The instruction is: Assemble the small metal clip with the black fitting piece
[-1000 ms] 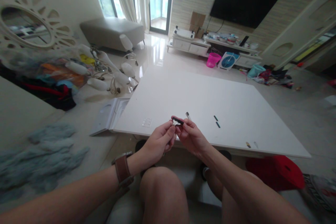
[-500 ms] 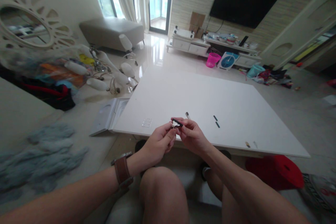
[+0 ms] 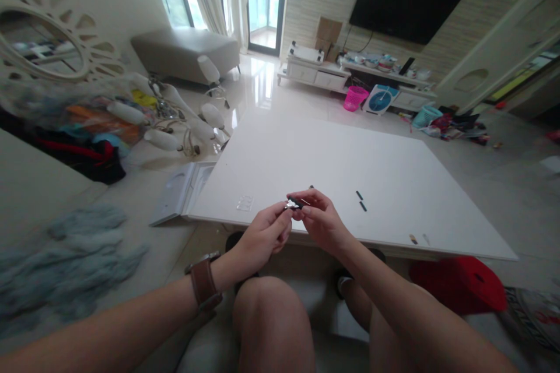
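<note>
Between my two hands, over the near edge of the white table [image 3: 332, 151], is a small black piece with a shiny silver part [image 3: 293, 204]. My left hand [image 3: 269, 232] pinches its silver end between thumb and fingers. My right hand [image 3: 324, 218] is closed on the black end, fingertips along its upper and lower edges. What exactly the piece is, I cannot make out. Just behind my right fingers shows the dark tip of a small tool [image 3: 311, 187], mostly hidden. Two short dark strips [image 3: 361, 200] lie to the right of my hands.
A clear plastic piece [image 3: 244, 203] lies on the table left of my hands. Two small items [image 3: 413, 239] are near the front right edge. An open white box [image 3: 184, 192] stands at the left, and a red stool-like object [image 3: 457, 285] is below the right edge.
My right hand has shifted slightly on the black piece and now covers most of the small tool behind it. The left hand keeps its pinch, nearly still.
</note>
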A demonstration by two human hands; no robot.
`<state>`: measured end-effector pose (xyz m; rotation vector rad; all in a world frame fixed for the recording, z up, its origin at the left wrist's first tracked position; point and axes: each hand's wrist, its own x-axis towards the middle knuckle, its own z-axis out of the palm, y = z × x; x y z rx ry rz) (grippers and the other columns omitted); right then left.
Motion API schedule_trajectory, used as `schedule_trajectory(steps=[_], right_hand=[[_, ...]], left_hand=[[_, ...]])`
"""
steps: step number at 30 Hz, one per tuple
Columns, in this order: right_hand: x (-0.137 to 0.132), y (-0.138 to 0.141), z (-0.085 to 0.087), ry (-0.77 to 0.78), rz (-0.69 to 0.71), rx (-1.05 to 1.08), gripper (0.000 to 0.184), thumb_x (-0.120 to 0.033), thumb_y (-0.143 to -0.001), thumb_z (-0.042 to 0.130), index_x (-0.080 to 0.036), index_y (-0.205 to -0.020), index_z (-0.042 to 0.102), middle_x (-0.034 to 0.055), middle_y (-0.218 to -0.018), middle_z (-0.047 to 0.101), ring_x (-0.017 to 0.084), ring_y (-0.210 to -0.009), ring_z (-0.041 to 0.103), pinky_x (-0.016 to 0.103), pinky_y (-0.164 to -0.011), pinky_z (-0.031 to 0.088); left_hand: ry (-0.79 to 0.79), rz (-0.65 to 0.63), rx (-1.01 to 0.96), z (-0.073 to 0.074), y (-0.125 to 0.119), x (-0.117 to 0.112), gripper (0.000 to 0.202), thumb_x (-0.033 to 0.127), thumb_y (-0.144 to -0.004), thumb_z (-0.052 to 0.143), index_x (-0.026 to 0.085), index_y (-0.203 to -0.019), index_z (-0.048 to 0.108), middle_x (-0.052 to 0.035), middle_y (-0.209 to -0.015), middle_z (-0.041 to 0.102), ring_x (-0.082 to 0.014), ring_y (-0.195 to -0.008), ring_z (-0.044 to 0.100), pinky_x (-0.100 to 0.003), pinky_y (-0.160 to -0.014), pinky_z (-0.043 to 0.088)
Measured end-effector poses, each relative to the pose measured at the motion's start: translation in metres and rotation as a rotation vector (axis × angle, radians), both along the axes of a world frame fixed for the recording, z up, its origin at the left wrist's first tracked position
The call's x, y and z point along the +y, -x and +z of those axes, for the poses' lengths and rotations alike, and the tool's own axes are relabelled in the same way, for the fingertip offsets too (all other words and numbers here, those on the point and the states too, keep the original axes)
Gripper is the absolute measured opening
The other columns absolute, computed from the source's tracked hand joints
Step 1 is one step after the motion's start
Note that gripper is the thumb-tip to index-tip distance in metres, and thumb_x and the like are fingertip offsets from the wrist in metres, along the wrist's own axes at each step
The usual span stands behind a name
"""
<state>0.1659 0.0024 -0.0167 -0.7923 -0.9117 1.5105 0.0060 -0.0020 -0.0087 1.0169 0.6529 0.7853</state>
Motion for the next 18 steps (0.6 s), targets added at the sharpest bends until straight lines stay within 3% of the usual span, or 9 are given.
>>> schedule_trajectory(steps=[5, 11, 18], right_hand=[[-0.0007, 0.0017, 0.0016, 0.084, 0.052, 0.044, 0.033, -0.020, -0.063, 0.084, -0.025, -0.094, 0.073, 0.0044, -0.105, 0.075, 0.018, -0.092, 0.065, 0.031, -0.080, 0.048], [-0.0008, 0.0030, -0.0002, 0.072, 0.050, 0.062, 0.033, -0.018, -0.062, 0.083, -0.025, -0.092, 0.072, 0.0018, -0.094, 0.074, 0.016, -0.080, 0.063, 0.030, -0.074, 0.048], [0.0000, 0.0015, -0.0032, 0.064, 0.032, 0.088, 0.032, -0.015, -0.063, 0.078, -0.025, -0.093, 0.072, 0.0002, -0.092, 0.071, 0.016, -0.084, 0.061, 0.028, -0.073, 0.047]], left_hand=[[0.038, -0.021, -0.030, 0.0003, 0.0014, 0.0007, 0.025, 0.041, -0.090, 0.060, 0.018, -0.090, 0.051, 0.0077, -0.059, 0.043, -0.0038, -0.042, 0.031, -0.017, -0.039, 0.022], [0.049, -0.047, -0.046, 0.0001, 0.0022, 0.0013, 0.025, 0.041, -0.090, 0.057, 0.018, -0.085, 0.052, 0.0069, -0.058, 0.042, -0.0048, -0.042, 0.030, -0.018, -0.040, 0.021], [0.078, -0.047, -0.077, -0.0010, 0.0026, 0.0009, 0.021, 0.038, -0.092, 0.055, 0.017, -0.088, 0.054, 0.0070, -0.058, 0.042, -0.0043, -0.042, 0.029, -0.018, -0.040, 0.020]])
